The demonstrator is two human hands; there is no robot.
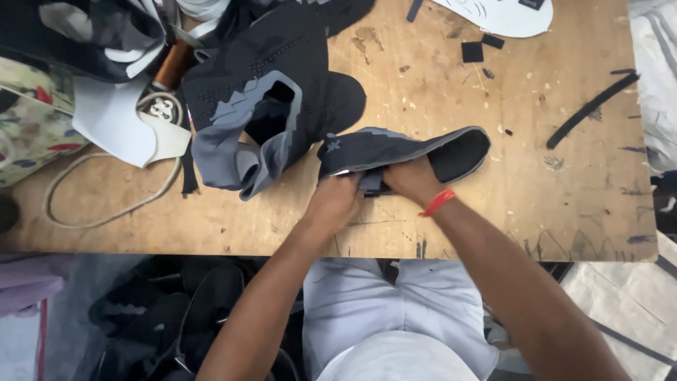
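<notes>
Pale trousers point(367, 303) fill the lower middle of the view, cut off at the bottom edge. Dark shoe uppers point(190, 310) lie heaped on the floor below the worktop's near edge; shadow makes them hard to count.

Left hand point(333, 203): closed on the near edge of a dark grey shoe upper point(395, 149), fingertips hidden beneath the fabric.

Right hand point(412, 180): gripping the same upper just beside the left, fingers tucked under it, a red band point(438, 202) on the wrist.

Shoe upper: folded flat, lying over the middle of the wooden worktop point(550, 190), its black rounded end pointing right.

Second upper point(261, 106), black and grey: lying opened out, just left of the held one.

White cut pieces point(120, 127) and a pale cord point(106, 204): left part of the worktop, partly under a patterned fabric point(28, 120) cut off by the frame.

Black strip point(591, 109) and small black offcuts point(472, 51): far right, well apart from the hands.

White panel point(504, 15): top edge, cut off.
</notes>
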